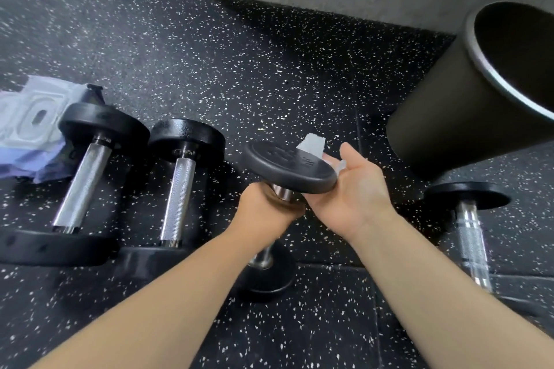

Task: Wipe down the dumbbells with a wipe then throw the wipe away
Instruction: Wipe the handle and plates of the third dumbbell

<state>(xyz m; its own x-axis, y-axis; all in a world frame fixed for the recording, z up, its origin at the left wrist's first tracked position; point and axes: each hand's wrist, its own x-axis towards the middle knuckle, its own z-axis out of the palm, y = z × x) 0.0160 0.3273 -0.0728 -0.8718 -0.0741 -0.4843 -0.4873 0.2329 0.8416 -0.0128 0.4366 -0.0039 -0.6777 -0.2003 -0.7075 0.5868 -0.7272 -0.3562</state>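
Four dumbbells on speckled rubber floor [269, 84]. Gripping the chrome handle of the middle dumbbell [289, 166] in the left hand [263, 210], holding it upright. Pressing a white wipe [311, 144] against the top head's far edge with the right hand [353, 189], fingers curling round behind. Leaving a large dumbbell [81, 177] and a smaller dumbbell [177, 189] lying at left beside a wipes pack [33, 123], a fourth dumbbell [467, 199] at right near a black bin [449, 117].

Wipe pack [30, 120] far left; dumbbell pair [177, 186] beside it; lifted dumbbell [287, 165] centre; bin [443, 123] right, behind lone dumbbell [470, 213].
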